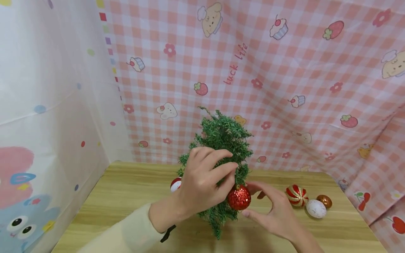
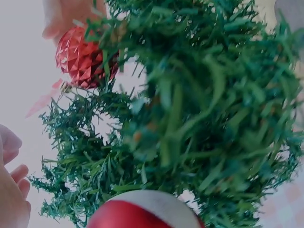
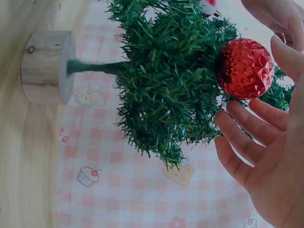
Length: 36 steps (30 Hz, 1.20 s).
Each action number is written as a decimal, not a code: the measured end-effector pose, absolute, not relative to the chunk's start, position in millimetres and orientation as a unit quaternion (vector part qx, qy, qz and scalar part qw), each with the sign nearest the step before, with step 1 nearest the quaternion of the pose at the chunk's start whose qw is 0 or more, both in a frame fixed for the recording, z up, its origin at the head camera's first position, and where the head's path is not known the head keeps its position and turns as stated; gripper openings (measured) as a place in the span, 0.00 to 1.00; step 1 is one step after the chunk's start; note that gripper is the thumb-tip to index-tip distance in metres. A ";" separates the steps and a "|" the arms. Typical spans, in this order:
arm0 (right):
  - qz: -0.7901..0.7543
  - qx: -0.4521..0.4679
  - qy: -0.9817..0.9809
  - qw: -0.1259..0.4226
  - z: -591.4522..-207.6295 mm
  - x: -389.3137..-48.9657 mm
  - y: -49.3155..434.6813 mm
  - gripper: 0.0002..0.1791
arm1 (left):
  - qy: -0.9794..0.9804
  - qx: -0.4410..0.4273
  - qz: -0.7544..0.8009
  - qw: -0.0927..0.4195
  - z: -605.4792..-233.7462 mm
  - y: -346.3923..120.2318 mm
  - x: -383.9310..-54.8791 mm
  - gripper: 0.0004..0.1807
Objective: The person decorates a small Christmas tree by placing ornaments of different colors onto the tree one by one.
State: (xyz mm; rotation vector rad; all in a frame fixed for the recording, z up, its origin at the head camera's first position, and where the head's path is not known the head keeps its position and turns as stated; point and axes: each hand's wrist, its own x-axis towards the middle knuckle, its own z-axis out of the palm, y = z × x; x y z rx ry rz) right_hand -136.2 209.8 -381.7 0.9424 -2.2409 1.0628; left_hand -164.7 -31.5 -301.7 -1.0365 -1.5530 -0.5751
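A small green artificial Christmas tree (image 1: 221, 130) stands on the table, its wooden base (image 3: 47, 66) showing in the right wrist view. A faceted red ball ornament (image 1: 239, 198) hangs at its front right. My right hand (image 1: 275, 211) is spread beside this ball, fingers extended and thumb apart, fingertips close to its surface. Across the front of the tree reaches my left hand (image 1: 205, 175), fingers loosely bent with nothing visible in them, just above the red ball in the head view. A red-and-white ornament (image 2: 142, 211) is on the tree's left side, partly hidden by my left hand in the head view.
To the right on the wooden table (image 1: 126, 203) lie a red, white and gold striped ball (image 1: 296, 195), a white speckled ball (image 1: 316, 209) and a shiny copper ball (image 1: 324, 201). A pink checked cloth (image 1: 177, 70) hangs behind the tree, a white patterned one (image 1: 63, 133) at the left.
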 end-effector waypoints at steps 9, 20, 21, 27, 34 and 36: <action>0.397 0.346 -0.810 0.259 -378.4 -138.4 227.0 0.39 | -0.653 -0.440 -0.234 0.571 -285.7 -30.4 -167.5 0.06; 0.368 0.328 -0.825 0.275 -381.6 -138.4 261.6 0.40 | -0.669 -0.424 -0.214 0.572 -262.2 -26.2 -177.0 0.13; 0.362 0.322 -0.829 0.279 -382.8 -138.7 265.3 0.40 | -0.675 -0.421 -0.212 0.568 -260.5 -26.1 -178.2 0.14; 0.338 0.286 -0.844 0.302 -391.2 -140.6 285.9 0.40 | -0.720 -0.413 -0.180 0.527 -253.9 -24.8 -187.2 0.20; 0.320 0.249 -0.857 0.319 -397.6 -143.9 310.0 0.38 | -0.761 -0.407 -0.152 0.481 -251.5 -20.7 -195.4 0.20; 0.312 0.242 -0.863 0.315 -400.2 -145.2 317.4 0.38 | -0.768 -0.401 -0.153 0.477 -252.0 -20.0 -197.5 0.21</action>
